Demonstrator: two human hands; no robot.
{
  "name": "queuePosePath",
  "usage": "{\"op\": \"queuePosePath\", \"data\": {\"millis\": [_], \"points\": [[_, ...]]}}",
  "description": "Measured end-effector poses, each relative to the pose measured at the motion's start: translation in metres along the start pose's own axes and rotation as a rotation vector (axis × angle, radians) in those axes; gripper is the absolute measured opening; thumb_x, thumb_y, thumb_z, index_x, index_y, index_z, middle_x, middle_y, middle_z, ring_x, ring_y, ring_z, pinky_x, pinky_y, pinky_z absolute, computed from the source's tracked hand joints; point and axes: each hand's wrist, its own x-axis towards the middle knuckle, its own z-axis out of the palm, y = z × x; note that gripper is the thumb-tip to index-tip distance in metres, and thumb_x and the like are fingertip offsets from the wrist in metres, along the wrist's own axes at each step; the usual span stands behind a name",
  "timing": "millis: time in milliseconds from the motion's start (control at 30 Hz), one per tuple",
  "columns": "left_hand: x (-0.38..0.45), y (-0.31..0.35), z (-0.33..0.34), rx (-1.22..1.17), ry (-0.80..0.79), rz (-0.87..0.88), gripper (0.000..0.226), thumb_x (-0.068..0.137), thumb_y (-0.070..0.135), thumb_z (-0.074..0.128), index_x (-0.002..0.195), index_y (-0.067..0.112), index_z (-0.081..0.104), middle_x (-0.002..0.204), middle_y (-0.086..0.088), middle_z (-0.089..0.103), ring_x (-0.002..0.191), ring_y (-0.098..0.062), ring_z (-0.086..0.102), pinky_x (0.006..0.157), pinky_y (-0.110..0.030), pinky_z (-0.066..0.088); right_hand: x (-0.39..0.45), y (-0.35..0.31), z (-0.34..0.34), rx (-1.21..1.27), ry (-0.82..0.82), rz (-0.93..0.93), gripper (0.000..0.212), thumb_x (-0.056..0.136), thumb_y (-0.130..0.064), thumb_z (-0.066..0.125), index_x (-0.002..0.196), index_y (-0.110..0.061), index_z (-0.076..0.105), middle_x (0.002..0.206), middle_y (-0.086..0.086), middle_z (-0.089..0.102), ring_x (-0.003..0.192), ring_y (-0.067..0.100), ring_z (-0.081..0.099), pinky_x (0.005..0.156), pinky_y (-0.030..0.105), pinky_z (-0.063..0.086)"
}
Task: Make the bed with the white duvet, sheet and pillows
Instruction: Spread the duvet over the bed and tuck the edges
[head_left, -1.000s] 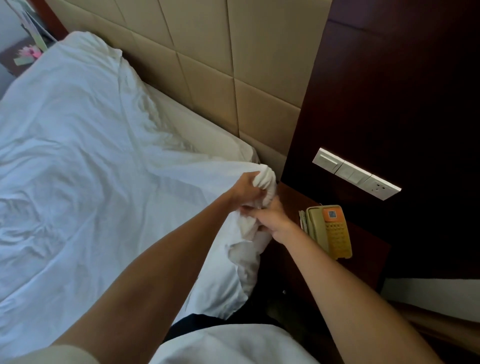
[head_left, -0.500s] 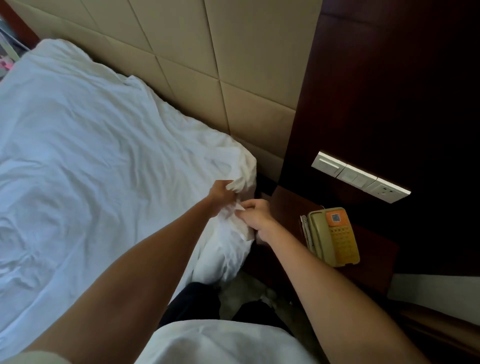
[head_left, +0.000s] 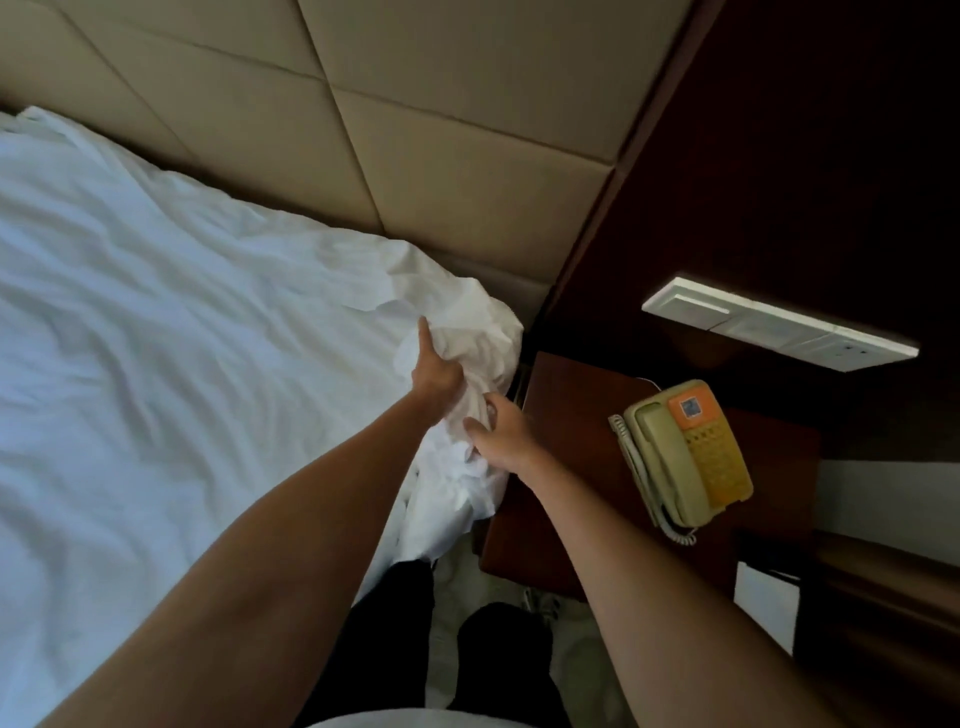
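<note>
Head view: my left hand (head_left: 435, 370) and right hand (head_left: 500, 435) both gripped the bunched sheet (head_left: 470, 332) corner at the bed's head end beside the nightstand (head_left: 566, 415), and a hard tug could have yanked it loose or bumped the phone (head_left: 685, 452).

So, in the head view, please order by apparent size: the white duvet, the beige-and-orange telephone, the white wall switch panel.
1. White duvet, clearly largest.
2. Beige-and-orange telephone and white wall switch panel look similar; I cannot rank them.

one duvet (head_left: 156, 338), two hands (head_left: 436, 371), one telephone (head_left: 685, 452)
</note>
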Motion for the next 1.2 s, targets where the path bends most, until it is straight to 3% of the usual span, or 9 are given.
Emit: {"op": "queuePosePath", "data": {"millis": [133,233,333,533,667,767,1033,1133,1200], "points": [[0.056,-0.011,0.008,-0.042,-0.231,-0.006,0.093,0.092,-0.006,0.049,0.155,0.035,-0.006,0.161,-0.009,0.019,0.138,-0.033,0.040,0.087,-0.032,0.050,0.048,0.007,0.015,0.205,0.006,0.114,0.039,0.092,-0.032,0.059,0.128,-0.020,0.048,0.118,0.003,0.064,0.101,0.018,0.063,0.058,0.021,0.049],[0.086,-0.028,0.017,0.171,-0.327,0.027,0.091,0.092,0.011,0.065,0.157,0.024,0.003,0.162,-0.007,0.018,0.145,-0.026,0.028,0.111,-0.034,0.034,0.080,0.020,0.035,0.278,0.005,0.124,0.055,0.082,-0.040,0.071,0.129,-0.023,0.050,0.118,-0.005,0.066,0.109,0.014,0.063,0.074,0.020,0.051],[0.100,-0.046,0.027,0.422,-0.364,0.018,0.086,0.091,0.026,0.067,0.156,0.018,0.012,0.156,-0.009,0.030,0.142,-0.026,0.032,0.111,-0.032,0.031,0.105,0.034,0.050,0.261,0.013,0.138,0.074,0.069,-0.042,0.080,0.131,-0.021,0.048,0.124,-0.004,0.065,0.117,0.015,0.060,0.099,0.033,0.050],[0.102,-0.056,0.023,0.706,-0.221,0.106,0.062,0.093,0.021,0.055,0.150,0.020,0.032,0.147,-0.013,0.045,0.134,-0.031,0.043,0.106,-0.036,0.036,0.095,0.033,0.039,0.207,-0.047,0.094,0.060,0.075,-0.023,0.082,0.128,-0.026,0.054,0.105,-0.012,0.064,0.106,0.012,0.063,0.090,0.024,0.051],[0.079,-0.048,0.017,0.489,-0.229,-0.033,0.044,0.087,0.016,0.058,0.129,0.004,0.053,0.128,-0.020,0.059,0.114,-0.035,0.059,0.083,-0.037,0.050,0.069,0.018,0.024,0.147,-0.007,-0.012,0.066,0.070,-0.033,0.085,0.129,-0.031,0.054,0.116,-0.009,0.063,0.104,0.011,0.062,0.088,0.031,0.056],[0.033,-0.030,0.010,0.160,-0.192,-0.119,0.033,0.090,0.017,0.058,0.120,0.003,0.056,0.109,-0.015,0.062,0.091,-0.027,0.062,0.059,-0.027,0.049,0.035,-0.003,0.003,0.050,-0.050,-0.100,0.058,0.082,-0.018,0.073,0.132,-0.031,0.049,0.121,-0.005,0.062,0.106,0.013,0.059,0.090,0.034,0.055],[-0.106,-0.010,-0.024,-0.323,-0.228,-0.095,0.071,0.082,0.054,0.066,0.145,0.035,0.038,0.138,0.008,0.051,0.127,-0.017,0.048,0.111,-0.039,0.037,-0.059,-0.056,-0.050,0.046,-0.094,-0.191,0.066,0.094,-0.008,0.053,0.148,-0.037,0.029,0.148,0.003,0.037,0.131,0.023,0.042,0.101,0.034,0.045],[-0.156,-0.018,-0.033,-0.365,-0.132,0.115,0.067,0.086,0.057,0.064,0.146,0.039,0.041,0.144,0.012,0.051,0.131,-0.007,0.048,0.112,-0.031,0.037,-0.092,-0.077,-0.055,0.034,-0.238,-0.296,0.060,0.098,-0.001,0.043,0.149,-0.031,0.036,0.154,0.002,0.033,0.136,0.021,0.039,0.098,0.024,0.043],[-0.188,-0.022,-0.040,-0.331,-0.006,0.217,0.048,0.094,0.045,0.060,0.140,0.034,0.051,0.134,0.010,0.061,0.124,-0.002,0.055,0.107,-0.024,0.041,-0.110,-0.084,-0.051,0.044,-0.283,-0.305,0.052,0.098,0.000,0.038,0.142,-0.026,0.049,0.145,0.005,0.042,0.117,0.016,0.055,0.082,0.021,0.054]]}}
